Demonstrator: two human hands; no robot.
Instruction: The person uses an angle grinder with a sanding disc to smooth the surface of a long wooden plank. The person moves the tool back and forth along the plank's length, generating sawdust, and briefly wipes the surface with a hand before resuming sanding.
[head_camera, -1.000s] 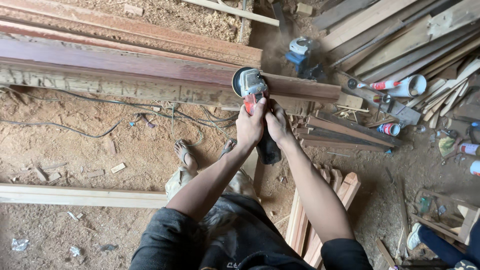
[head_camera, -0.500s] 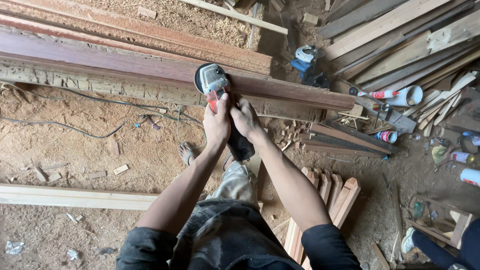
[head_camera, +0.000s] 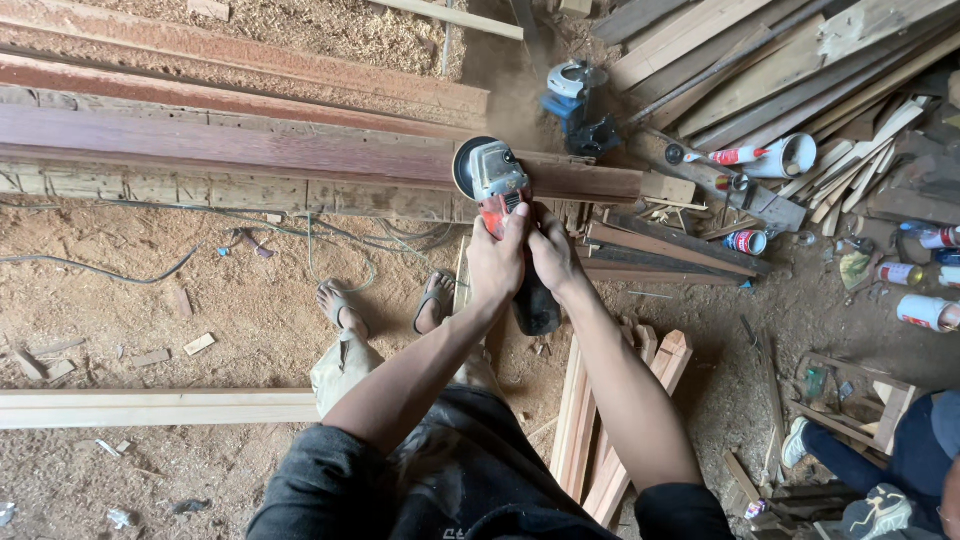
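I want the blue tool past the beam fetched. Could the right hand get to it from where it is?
Probably yes, with a stretch. The right hand is now shut on the grinder, so it must let go first. The blue tool lies just beyond the beam, with nothing standing between.

The angle grinder (head_camera: 500, 190) is partly hidden: the left hand (head_camera: 497, 262) and right hand (head_camera: 553, 255) cover its middle. The reddish beam (head_camera: 250, 150) runs off at nine o'clock. At five o'clock another person's leg (head_camera: 880, 460) is cut by the edge. Cans (head_camera: 925, 312) at three o'clock are too small to tell.
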